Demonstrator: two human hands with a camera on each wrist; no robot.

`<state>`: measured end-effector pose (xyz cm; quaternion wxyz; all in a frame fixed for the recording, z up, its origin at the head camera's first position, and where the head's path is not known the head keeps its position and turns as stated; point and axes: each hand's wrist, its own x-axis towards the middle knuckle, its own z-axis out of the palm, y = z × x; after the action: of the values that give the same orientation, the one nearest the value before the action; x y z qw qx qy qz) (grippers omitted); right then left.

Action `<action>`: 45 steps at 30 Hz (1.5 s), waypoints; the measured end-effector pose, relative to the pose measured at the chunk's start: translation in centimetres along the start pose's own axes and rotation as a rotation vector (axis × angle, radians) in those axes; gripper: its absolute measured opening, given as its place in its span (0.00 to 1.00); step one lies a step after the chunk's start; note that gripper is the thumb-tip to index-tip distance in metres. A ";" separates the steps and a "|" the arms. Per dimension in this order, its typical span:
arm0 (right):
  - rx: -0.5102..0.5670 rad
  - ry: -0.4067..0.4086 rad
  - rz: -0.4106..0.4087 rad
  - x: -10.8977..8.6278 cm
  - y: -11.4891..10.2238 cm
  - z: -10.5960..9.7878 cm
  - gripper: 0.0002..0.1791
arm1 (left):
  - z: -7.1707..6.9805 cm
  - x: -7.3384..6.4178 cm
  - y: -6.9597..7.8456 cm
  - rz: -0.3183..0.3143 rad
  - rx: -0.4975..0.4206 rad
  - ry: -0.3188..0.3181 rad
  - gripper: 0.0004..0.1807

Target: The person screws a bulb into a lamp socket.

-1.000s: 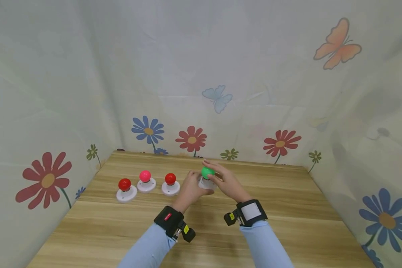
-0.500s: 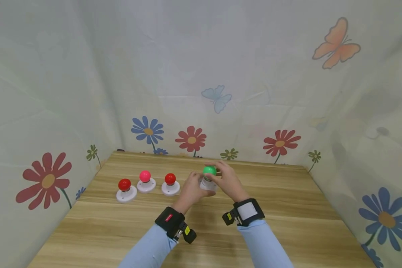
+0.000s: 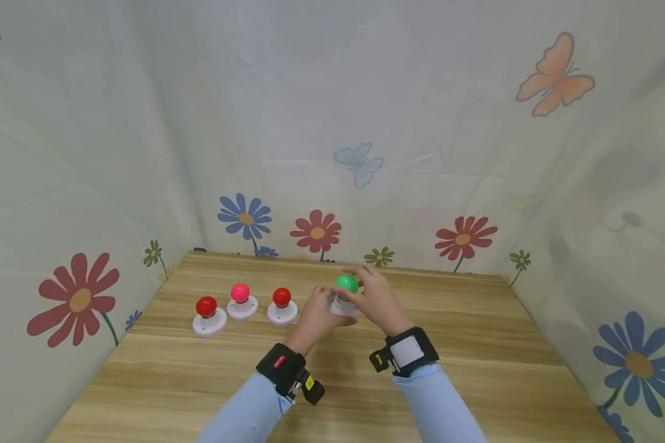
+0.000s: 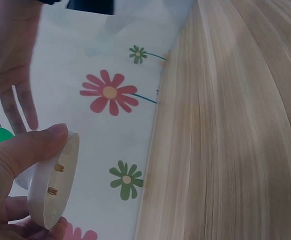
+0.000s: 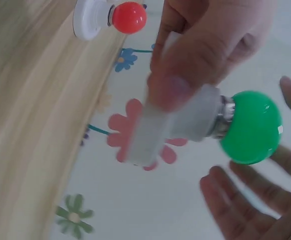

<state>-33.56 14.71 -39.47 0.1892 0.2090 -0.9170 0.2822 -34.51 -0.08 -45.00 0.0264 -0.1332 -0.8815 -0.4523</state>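
Note:
A green light bulb (image 5: 251,127) has its metal screw base at the mouth of a white lamp holder (image 5: 193,117), with some thread showing. My left hand (image 3: 317,314) grips the lamp holder by its round base, clear of the table; brass terminals show on its underside in the left wrist view. Around the bulb my right hand (image 3: 378,299) is spread. Its thumb stands apart from the green globe in the right wrist view, and its fingers (image 5: 255,185) extend loosely beside the globe; whether any fingertip touches it, I cannot tell.
Left of my hands on the wooden table (image 3: 210,381) stand two red bulbs, one nearer (image 3: 281,298) and one farther left (image 3: 206,306), and a pink bulb (image 3: 240,292), each upright in a white holder. A flower-printed curtain (image 3: 410,203) surrounds the table.
The green bulb and its holder have shifted very slightly right. My right hand's fingers have opened out from around the bulb. My left hand keeps its grip; the other bulbs stay put.

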 end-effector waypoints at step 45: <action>-0.370 -0.166 0.063 1.7 -2.0 -1.8 0.40 | 0.4 0.1 -0.3 -0.039 -0.035 0.002 0.40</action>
<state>-33.63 13.85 -36.39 0.1390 0.1646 -0.9717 0.0965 -34.63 0.07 -45.43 0.0161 -0.1159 -0.8757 -0.4684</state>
